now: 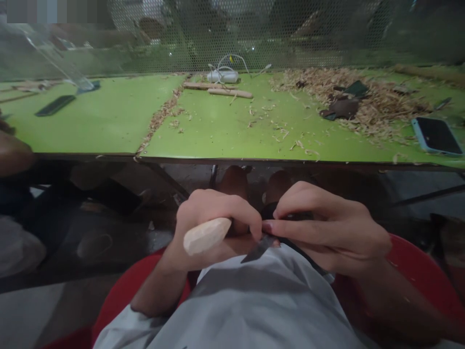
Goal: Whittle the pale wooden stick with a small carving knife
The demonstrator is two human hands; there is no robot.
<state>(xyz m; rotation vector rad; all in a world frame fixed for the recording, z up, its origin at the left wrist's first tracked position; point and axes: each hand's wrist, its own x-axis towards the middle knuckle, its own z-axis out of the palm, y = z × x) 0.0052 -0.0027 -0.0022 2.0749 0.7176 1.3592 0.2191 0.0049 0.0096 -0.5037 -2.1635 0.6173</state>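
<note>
Gripping a pale wood piece (206, 236), the left hand (218, 213) is wrapped around it, rounded end poking out to its left. Right hand (327, 235) closed on a knife (258, 248) — blade just under the left thumb. Beyond both hands — green counter (218, 126), shavings (363, 97), phone (436, 135).
</note>
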